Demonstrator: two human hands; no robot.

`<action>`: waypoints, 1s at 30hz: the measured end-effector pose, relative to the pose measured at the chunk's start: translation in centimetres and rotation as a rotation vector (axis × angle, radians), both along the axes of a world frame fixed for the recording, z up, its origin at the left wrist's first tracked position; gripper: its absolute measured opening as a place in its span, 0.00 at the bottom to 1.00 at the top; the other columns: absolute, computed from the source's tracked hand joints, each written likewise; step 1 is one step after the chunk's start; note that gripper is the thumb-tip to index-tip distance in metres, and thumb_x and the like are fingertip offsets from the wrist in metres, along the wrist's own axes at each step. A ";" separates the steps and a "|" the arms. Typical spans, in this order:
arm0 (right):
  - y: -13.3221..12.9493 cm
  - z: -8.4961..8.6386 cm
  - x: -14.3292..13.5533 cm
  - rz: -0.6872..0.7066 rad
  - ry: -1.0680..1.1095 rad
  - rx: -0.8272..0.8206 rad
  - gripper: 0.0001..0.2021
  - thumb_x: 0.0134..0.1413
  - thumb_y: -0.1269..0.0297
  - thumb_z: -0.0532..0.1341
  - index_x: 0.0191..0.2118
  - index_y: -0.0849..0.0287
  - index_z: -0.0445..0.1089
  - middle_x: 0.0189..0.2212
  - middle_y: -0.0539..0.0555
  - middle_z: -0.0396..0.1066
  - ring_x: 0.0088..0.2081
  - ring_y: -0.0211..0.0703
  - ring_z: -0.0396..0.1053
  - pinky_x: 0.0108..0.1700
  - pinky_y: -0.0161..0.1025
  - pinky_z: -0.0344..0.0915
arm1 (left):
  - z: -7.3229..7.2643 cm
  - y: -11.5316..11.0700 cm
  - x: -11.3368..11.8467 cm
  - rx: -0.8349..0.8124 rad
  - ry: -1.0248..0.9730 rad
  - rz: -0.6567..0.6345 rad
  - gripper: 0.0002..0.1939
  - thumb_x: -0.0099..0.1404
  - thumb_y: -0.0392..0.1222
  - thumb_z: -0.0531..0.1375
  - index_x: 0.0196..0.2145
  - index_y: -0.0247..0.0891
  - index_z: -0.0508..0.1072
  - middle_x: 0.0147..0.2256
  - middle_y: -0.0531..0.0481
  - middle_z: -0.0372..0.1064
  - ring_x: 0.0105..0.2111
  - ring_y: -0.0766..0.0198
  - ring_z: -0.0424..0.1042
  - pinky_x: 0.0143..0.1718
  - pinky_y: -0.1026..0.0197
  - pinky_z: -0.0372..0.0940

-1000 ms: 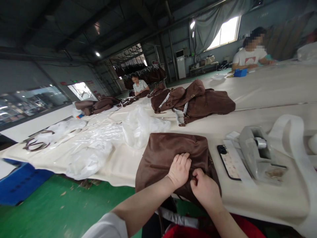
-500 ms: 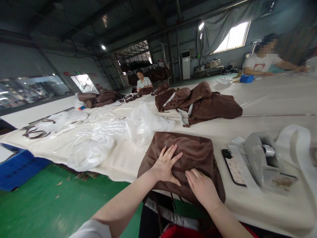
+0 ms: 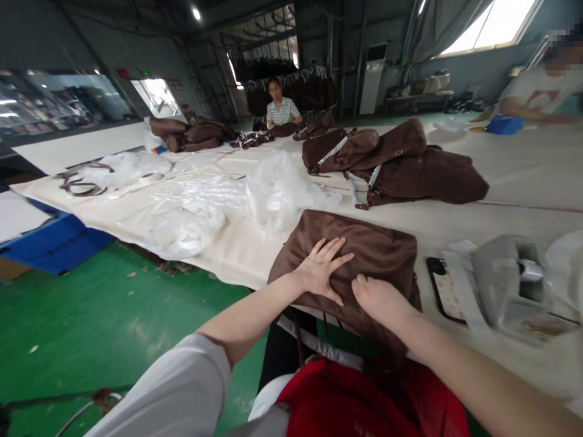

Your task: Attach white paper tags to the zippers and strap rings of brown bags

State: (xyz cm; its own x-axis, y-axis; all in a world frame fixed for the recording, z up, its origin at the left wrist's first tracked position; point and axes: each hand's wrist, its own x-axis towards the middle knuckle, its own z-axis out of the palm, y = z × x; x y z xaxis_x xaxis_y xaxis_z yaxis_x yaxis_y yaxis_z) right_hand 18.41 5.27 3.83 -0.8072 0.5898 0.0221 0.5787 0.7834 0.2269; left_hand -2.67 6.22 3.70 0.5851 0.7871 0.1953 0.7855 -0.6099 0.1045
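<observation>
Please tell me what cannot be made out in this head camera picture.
1. Head view: whether the bare, curled right hand holds anything; its own fingers hide this.
2. Head view: the part of the brown leather-like bag beneath the bare, spread left hand; that hand covers it.
3. Head view: the marks on the blue plastic crate; too small and blurred.
4. Head view: part of the white-shirted co-worker; cut off by the right edge.

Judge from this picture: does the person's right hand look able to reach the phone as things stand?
Probably yes: the right hand is on the brown bag, the phone lies beside that bag, and only the bag's side and tabletop show between.
</observation>
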 end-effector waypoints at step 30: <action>-2.4 -2.7 3.9 -0.411 0.341 -0.217 0.25 0.63 0.63 0.52 0.65 0.60 0.55 0.65 0.57 0.53 0.65 0.49 0.49 0.65 0.49 0.46 | 0.1 -0.1 -7.6 -0.387 -0.888 0.851 0.24 0.56 0.59 0.58 0.42 0.38 0.72 0.38 0.46 0.78 0.42 0.49 0.76 0.40 0.56 0.71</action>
State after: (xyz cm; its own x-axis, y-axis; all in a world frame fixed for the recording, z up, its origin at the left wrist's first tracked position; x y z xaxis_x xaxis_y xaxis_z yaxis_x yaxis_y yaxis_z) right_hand 22.32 2.90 1.12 -0.4788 0.8739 0.0841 0.8579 0.4861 -0.1663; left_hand -10.25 6.08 3.75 -0.3378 0.9389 -0.0660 0.4812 0.2326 0.8452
